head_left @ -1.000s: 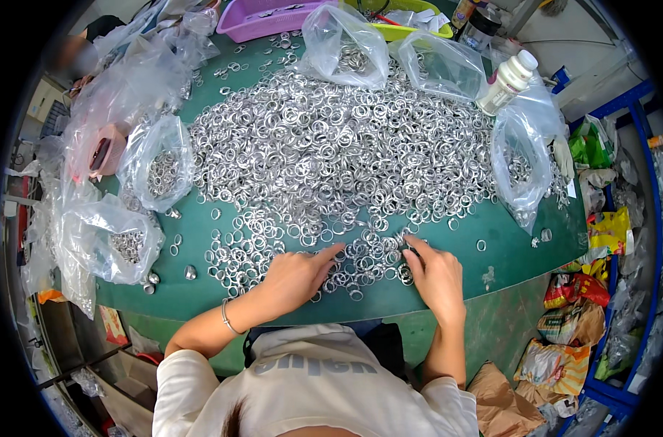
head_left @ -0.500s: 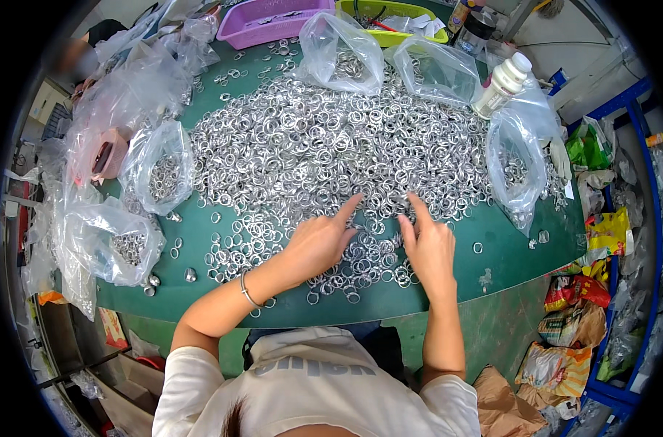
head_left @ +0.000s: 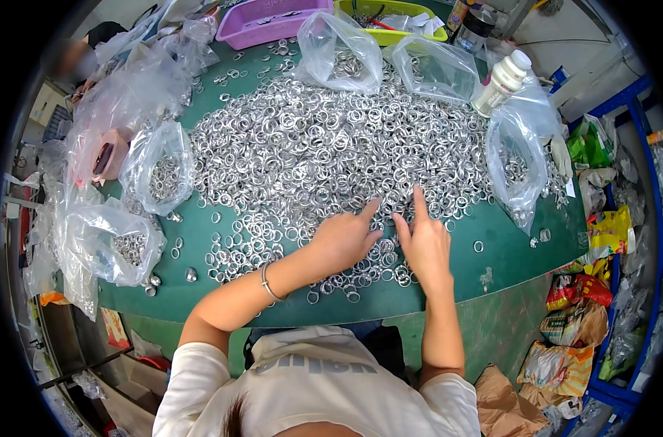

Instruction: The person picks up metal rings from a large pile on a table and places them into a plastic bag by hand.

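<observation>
A broad heap of silver metal rings (head_left: 324, 146) covers the middle of the green table. At the heap's near edge my left hand (head_left: 342, 239) rests over the rings, index finger stretched out and thumb apart, its other fingers curled under. Just to its right, my right hand (head_left: 428, 249) points its index finger into the rings, thumb spread. Neither hand shows anything between finger and thumb. A looser spread of rings (head_left: 244, 244) lies on the near side, partly hidden beneath my left forearm. More rings lie between and below the two hands.
Clear plastic bags of rings stand at the left (head_left: 167, 175), the back (head_left: 342, 62) and the right (head_left: 517, 167). Behind are a purple basket (head_left: 269, 25), a lime-green basket (head_left: 390, 35) and a white bottle (head_left: 503, 84). A blue rack (head_left: 630, 218) flanks the table's right side.
My left hand has slid to the right, closer to my right hand. My right hand has barely moved, its index finger now straighter. The heap looks nearly the same.
</observation>
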`<control>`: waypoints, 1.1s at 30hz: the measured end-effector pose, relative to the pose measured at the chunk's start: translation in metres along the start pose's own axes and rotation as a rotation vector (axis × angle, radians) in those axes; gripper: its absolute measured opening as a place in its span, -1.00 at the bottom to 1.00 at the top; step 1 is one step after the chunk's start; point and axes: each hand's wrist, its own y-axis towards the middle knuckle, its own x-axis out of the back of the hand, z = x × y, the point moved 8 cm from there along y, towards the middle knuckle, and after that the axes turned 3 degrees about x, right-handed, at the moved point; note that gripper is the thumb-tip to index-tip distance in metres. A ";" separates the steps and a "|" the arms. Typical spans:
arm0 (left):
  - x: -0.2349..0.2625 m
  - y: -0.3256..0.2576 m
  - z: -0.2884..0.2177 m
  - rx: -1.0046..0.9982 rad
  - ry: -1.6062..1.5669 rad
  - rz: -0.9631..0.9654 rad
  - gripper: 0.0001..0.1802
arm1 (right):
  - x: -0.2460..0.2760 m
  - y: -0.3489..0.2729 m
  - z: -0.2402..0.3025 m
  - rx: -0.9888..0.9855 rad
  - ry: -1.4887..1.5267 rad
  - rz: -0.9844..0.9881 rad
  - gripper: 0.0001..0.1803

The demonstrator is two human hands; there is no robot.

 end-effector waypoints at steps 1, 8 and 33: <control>0.002 -0.002 -0.002 0.003 0.014 -0.014 -0.43 | -0.004 -0.005 0.002 0.007 0.010 0.039 -0.41; 0.004 -0.015 0.001 -0.048 -0.064 0.051 -0.52 | 0.000 -0.035 0.012 0.090 0.057 0.179 -0.59; 0.001 -0.044 -0.005 -0.057 0.177 0.210 -0.47 | 0.019 -0.038 0.017 0.157 0.184 0.104 -0.87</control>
